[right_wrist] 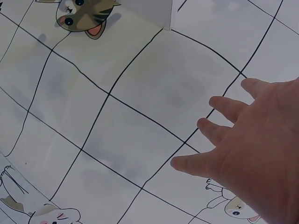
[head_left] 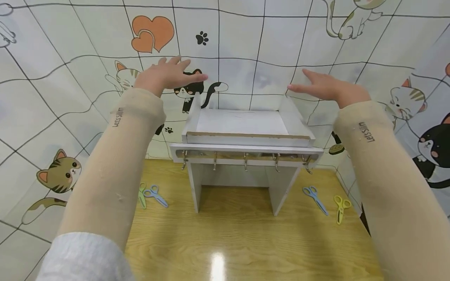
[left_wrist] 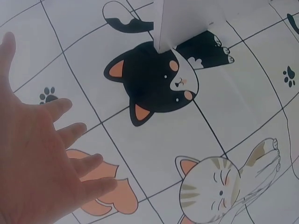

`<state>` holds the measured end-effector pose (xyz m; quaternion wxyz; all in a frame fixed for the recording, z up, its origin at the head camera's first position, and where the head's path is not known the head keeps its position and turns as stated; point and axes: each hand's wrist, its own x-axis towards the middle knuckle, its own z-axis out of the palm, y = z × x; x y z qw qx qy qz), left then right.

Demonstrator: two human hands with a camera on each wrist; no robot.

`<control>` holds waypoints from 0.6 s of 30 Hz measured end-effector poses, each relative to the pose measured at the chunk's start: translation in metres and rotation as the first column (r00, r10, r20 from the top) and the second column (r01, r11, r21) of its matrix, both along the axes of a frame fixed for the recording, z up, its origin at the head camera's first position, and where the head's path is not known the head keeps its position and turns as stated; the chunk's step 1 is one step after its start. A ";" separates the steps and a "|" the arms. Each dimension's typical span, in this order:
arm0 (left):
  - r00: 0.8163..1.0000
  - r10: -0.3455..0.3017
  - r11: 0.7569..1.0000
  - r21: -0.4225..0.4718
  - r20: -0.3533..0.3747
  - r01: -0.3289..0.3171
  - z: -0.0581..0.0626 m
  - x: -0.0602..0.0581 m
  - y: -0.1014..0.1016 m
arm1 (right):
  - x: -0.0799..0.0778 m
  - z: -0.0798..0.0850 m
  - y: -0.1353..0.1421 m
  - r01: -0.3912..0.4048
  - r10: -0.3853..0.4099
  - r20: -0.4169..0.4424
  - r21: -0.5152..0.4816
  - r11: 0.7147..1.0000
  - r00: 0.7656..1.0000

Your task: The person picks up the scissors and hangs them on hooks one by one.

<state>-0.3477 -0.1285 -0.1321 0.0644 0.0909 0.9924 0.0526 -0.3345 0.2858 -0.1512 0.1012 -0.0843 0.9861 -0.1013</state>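
Both hands are raised in the air, with nothing held in either. My left hand (head_left: 166, 75) is above the left side of a white shelf rack (head_left: 242, 121), its fingers spread and the thumb pointing right. On the other side, my right hand (head_left: 321, 86) hovers above the rack's right side, fingers extended to the left. The wrist views show the left palm (left_wrist: 42, 158) and the right palm (right_wrist: 261, 144) with fingers straight and apart, clear of the rack. A row of metal hooks (head_left: 245, 162) hangs along the rack's front rail.
On the wooden table (head_left: 232, 238), green scissors (head_left: 142, 195) and blue scissors (head_left: 156, 196) lie left of the rack. Another blue pair of scissors (head_left: 315, 200) and yellow scissors (head_left: 340, 208) lie right of it. A cat-patterned sheet (head_left: 239, 39) covers the wall behind.
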 end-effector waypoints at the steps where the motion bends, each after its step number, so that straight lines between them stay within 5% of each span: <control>1: 1.000 0.006 1.000 -0.008 -0.002 -0.006 0.002 0.000 -0.002 | 0.000 0.000 0.002 0.000 0.000 -0.004 0.001 1.000 1.000; 18: 0.997 0.071 0.997 -0.005 -0.017 -0.072 0.007 0.013 -0.039 | 0.008 -0.002 0.030 0.049 -0.049 -0.027 0.005 0.999 0.998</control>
